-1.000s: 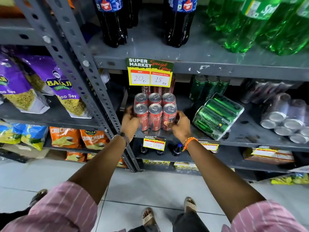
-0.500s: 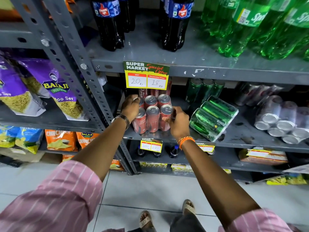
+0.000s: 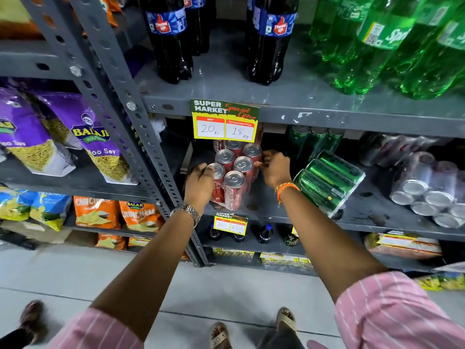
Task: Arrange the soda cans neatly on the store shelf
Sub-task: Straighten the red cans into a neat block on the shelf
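We find the red can pack [image 3: 235, 172] on the grey shelf [image 3: 276, 200], skewed. Our left hand [image 3: 200, 183] clasps its near-left corner, fingers curled on a can; our right hand [image 3: 275, 170] presses fingertips against its right side, likely squaring it.

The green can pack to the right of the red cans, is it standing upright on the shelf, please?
No, the green can pack lies tilted on its side on the shelf, right of the red cans.
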Action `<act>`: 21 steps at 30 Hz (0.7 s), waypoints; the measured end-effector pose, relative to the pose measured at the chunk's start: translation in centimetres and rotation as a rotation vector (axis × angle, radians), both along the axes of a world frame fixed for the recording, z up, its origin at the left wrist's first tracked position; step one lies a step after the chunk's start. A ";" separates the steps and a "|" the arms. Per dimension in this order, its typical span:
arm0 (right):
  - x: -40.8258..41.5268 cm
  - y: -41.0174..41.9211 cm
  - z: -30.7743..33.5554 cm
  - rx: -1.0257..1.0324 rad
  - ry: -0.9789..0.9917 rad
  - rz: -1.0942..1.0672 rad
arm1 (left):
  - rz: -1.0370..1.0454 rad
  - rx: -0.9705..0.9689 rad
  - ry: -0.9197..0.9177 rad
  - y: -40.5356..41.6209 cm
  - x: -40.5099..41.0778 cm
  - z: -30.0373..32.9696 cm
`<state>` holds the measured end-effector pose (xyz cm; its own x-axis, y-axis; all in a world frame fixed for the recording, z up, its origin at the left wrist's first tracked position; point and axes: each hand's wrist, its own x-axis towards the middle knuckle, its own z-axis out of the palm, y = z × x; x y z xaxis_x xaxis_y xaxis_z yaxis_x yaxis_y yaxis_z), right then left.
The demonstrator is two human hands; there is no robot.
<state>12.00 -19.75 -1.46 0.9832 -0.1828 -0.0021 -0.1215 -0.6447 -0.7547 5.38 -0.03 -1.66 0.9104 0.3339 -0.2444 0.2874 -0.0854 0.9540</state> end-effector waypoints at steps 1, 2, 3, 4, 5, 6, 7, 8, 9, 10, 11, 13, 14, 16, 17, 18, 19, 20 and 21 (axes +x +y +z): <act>-0.7 0.0 0.0 0.047 -0.029 -0.003 | 0.002 0.013 0.007 0.1 0.5 0.5; -1.6 0.2 0.0 0.081 -0.072 -0.008 | -0.011 0.038 0.008 0.2 1.3 1.1; -2.6 0.6 -0.1 0.108 -0.123 -0.015 | -0.043 0.070 -0.003 0.2 2.2 1.9; -3.7 1.1 -0.2 0.137 -0.165 -0.025 | -0.098 0.121 -0.023 0.1 3.3 2.6; -4.9 1.7 -0.4 0.171 -0.193 -0.035 | -0.175 0.194 -0.052 0.0 4.6 3.3; -5.9 2.5 -0.6 0.209 -0.206 -0.038 | -0.257 0.274 -0.074 -0.2 5.8 3.9; -6.9 3.2 -0.8 0.248 -0.209 -0.030 | -0.328 0.336 -0.079 -0.5 6.8 4.3; -7.8 3.8 -1.0 0.282 -0.205 -0.012 | -0.387 0.373 -0.071 -0.8 7.6 4.6; -8.7 4.5 -1.2 0.305 -0.191 0.015 | -0.432 0.390 -0.053 -1.1 8.3 4.7; -9.3 5.1 -1.3 0.314 -0.168 0.041 | -0.472 0.400 -0.039 -1.6 8.8 4.7; -9.8 5.5 -1.4 0.305 -0.142 0.059 | -0.503 0.401 -0.021 -2.1 9.2 4.8; -10.3 6.0 -1.7 0.245 -0.113 0.072 | -0.535 0.403 0.019 -3.0 9.7 5.1; -10.4 6.1 -1.6 0.208 -0.113 0.076 | -0.533 0.413 0.032 -3.1 10.0 5.2; -10.3 6.1 -1.5 0.157 -0.139 0.088 | -0.532 0.437 0.066 -2.7 10.8 4.9; -10.2 6.0 -1.5 0.134 -0.158 0.097 | -0.538 0.459 0.094 -2.4 11.0 4.7; -10.0 5.8 -1.4 0.106 -0.172 0.111 | -0.535 0.464 0.110 -2.3 11.0 4.7; -9.9 5.5 -1.3 0.070 -0.180 0.130 | -0.520 0.439 0.087 -2.2 10.9 4.5; -9.8 5.3 -1.2 0.034 -0.187 0.148 | -0.500 0.417 0.045 -2.2 10.8 4.4; -9.8 5.1 -1.3 0.006 -0.196 0.159 | -0.488 0.408 0.011 -2.2 10.7 4.3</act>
<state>2.24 -14.65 -2.72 0.9812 -0.0262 0.1910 0.1305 -0.6393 -0.7578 16.10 -2.23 2.68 0.9795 -0.0510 -0.1950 0.1327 -0.5651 0.8143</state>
